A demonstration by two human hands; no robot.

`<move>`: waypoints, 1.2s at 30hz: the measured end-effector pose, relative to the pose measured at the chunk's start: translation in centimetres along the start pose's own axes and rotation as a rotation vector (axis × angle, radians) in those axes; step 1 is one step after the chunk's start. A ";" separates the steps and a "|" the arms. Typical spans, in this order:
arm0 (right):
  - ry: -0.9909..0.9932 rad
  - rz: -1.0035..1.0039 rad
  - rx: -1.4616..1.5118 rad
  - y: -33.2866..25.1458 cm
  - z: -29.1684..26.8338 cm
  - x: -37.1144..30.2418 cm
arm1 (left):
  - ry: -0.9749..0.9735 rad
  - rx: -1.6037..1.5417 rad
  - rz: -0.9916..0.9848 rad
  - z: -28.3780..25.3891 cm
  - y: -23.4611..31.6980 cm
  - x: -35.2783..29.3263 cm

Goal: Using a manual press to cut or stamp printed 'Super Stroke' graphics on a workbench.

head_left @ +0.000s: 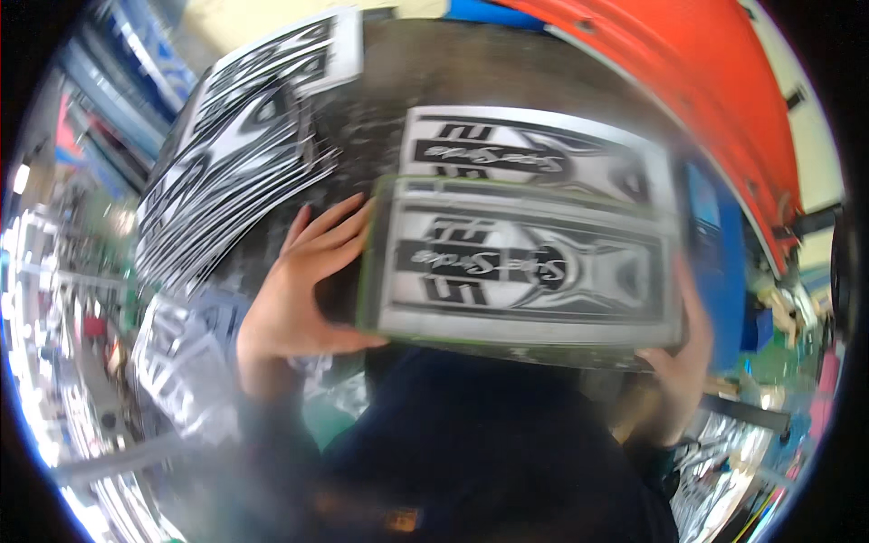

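Note:
Between my two hands is a rectangular block-like panel [520,271] with greenish edges and a black, white and grey printed design on top; I cannot make out whether it is one piece or a stack. My left hand [303,285] grips its left edge, fingers at the far corner and thumb at the near one. At the right edge my right hand [683,339], blurred, holds the near corner. Just beyond the panel lies a printed sheet [543,149] with a similar design, partly covered by it.
A fanned pile of printed sheets [244,163] lies at the left on the dark table [434,63]. Crumpled clear plastic [181,362] sits nearer me. A large orange-red panel [697,72] curves along the far right, with a blue object [724,271] below it.

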State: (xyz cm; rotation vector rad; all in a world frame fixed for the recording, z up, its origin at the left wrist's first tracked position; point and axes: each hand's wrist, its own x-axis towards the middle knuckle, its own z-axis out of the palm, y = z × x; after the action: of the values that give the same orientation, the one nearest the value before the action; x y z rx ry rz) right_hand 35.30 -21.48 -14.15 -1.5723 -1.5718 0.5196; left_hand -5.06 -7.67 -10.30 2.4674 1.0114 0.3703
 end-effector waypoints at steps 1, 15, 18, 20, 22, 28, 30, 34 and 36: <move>-0.007 0.032 -0.021 -0.1 -0.2 0.0 | -0.017 -0.011 0.001 -0.1 -0.1 0.2; -0.041 -0.099 -0.015 -0.3 -1.1 0.1 | 0.010 -0.010 -0.007 0.6 0.6 0.7; -0.038 -0.103 -0.027 -0.2 -1.1 0.0 | 0.012 -0.009 -0.029 0.7 0.9 0.8; -0.037 -0.102 -0.041 -0.2 -1.1 0.0 | 0.041 -0.036 -0.020 0.8 1.0 0.9; -0.025 -0.112 -0.045 -0.2 -1.1 0.1 | 0.052 -0.041 -0.018 0.8 1.1 1.0; -0.025 -0.095 -0.050 -0.2 -1.1 0.0 | 0.062 -0.020 -0.038 0.9 1.1 0.9; -0.030 -0.107 -0.049 -0.1 -1.1 0.0 | 0.064 -0.046 -0.043 1.0 1.1 0.8; -0.017 -0.116 -0.039 0.0 -1.0 0.1 | 0.102 -0.065 -0.037 1.2 0.9 0.8; -0.024 -0.115 -0.033 0.0 -1.0 0.1 | 0.058 -0.051 -0.039 1.1 0.6 0.8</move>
State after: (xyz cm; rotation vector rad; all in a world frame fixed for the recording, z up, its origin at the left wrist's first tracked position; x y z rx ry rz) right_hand 36.10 -21.67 -13.57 -1.4951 -1.6853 0.4525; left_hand -3.67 -7.84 -10.88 2.4009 1.0591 0.4509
